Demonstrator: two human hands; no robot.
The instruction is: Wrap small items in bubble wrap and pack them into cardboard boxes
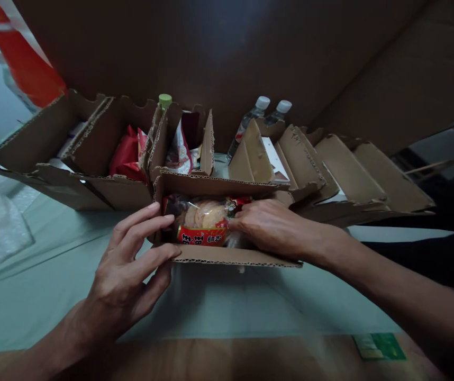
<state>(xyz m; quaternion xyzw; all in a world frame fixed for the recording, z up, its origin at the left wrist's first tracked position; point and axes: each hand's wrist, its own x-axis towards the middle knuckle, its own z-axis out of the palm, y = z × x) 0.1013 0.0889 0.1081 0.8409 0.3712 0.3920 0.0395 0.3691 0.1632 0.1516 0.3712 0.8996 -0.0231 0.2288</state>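
Resting fingers spread, left hand (132, 264) against near-left corner of small open brown cardboard box (230, 256), gripping nothing. Right hand (269, 225) inside box, fingers flat on clear red-labelled packet of round crackers (203, 222) lying within. Behind: row of cardboard compartments (103, 153), red snack bags (126, 153), two white-capped water bottles (261, 108). Pale green tabletop (219, 301) beneath.
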